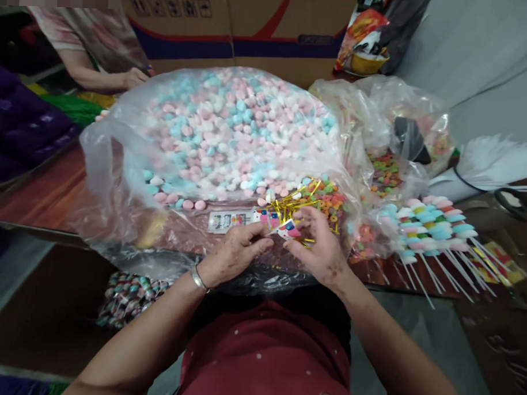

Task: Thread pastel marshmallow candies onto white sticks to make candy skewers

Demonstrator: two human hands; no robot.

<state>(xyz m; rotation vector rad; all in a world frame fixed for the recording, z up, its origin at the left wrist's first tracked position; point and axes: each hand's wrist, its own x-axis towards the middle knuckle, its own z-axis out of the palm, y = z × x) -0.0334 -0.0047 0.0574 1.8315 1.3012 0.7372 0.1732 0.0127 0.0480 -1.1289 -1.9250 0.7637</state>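
Between my two hands is a small printed paper piece in white, red and blue. My left hand is closed, thumb and fingertips pinched at the piece's left end. My right hand has its thumb and fingers curled round the right side of the same piece. Just beyond the fingers lie gold twist ties and a flat printed packet. Ring-shaped colourful candies are heaped behind my right hand. A large clear bag of pink, white and blue round candies spreads over the table.
Candy skewers on white sticks lie at the right, near white sticks in a bundle. A cardboard box holding wrapped candies stands lower left. Another person's hand is at upper left. A large carton stands behind.
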